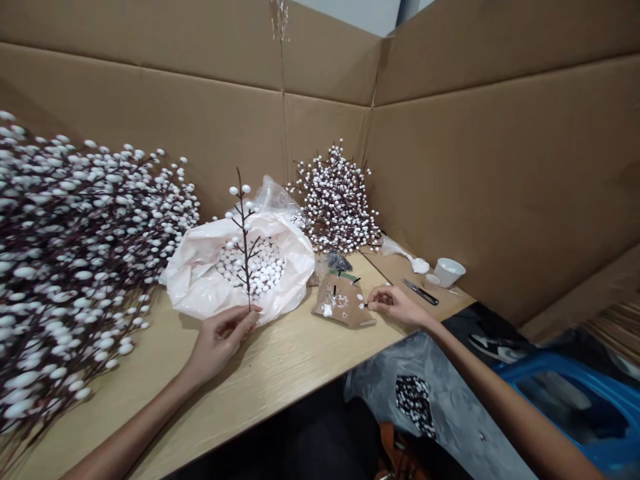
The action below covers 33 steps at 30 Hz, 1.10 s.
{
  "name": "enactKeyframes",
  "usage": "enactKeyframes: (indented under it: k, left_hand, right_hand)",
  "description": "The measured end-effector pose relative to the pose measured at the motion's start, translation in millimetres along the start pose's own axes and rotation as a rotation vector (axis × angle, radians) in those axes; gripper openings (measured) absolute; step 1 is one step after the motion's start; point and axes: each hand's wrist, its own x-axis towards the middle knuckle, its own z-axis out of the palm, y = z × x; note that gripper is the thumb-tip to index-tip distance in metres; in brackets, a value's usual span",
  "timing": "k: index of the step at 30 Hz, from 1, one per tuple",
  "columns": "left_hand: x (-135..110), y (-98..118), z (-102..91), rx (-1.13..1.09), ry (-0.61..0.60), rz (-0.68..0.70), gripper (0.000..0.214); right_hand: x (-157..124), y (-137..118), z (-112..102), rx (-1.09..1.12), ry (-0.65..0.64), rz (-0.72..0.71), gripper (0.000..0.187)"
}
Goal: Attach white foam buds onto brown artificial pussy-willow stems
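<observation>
My left hand (220, 339) pinches the base of a thin dark twig (245, 247) and holds it upright; the twig carries several white beads. Behind it lies a pale plastic bag (200, 280) open on loose white beads (263, 267). My right hand (395, 304) is closed in a pinch at the edge of a small cardboard scrap (343, 303) smeared with white glue; something tiny and white sits between its fingertips, too small to name.
A big heap of beaded branches (65, 260) fills the left of the wooden table (280, 373). A smaller bunch (337, 200) stands at the back corner. A white cup (449, 272) and a knife (421, 292) lie to the right. Cardboard walls (500, 167) surround the table.
</observation>
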Motion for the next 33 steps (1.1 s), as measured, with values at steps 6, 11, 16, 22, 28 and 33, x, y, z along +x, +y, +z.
enactKeyframes:
  k: [6,11,16,22,28,33]
  left_hand:
    - [1,-1,-0.2,0.006,0.004,0.021,0.042]
    - [1,0,0.0,0.005,0.005,0.017,0.044]
    - [1,0,0.3,-0.009,0.011,-0.002,0.046]
    - [1,0,-0.3,-0.015,0.004,-0.013,0.044]
    - [2,-3,-0.8,-0.02,-0.004,-0.008,0.041]
    - [1,-5,-1.0,-0.014,-0.017,-0.008,0.035]
  right_hand:
    - [5,7,1,-0.042,0.017,-0.011,0.02]
    - [7,5,-2,-0.073,0.008,-0.021,0.017]
    - [7,2,-5,-0.096,0.012,-0.029,0.014]
    - [5,-4,-5,-0.098,-0.011,-0.017,0.02]
    - [2,-4,-3,-0.134,-0.03,-0.012,0.025]
    - [2,-4,-3,-0.265,-0.042,-0.046,0.024]
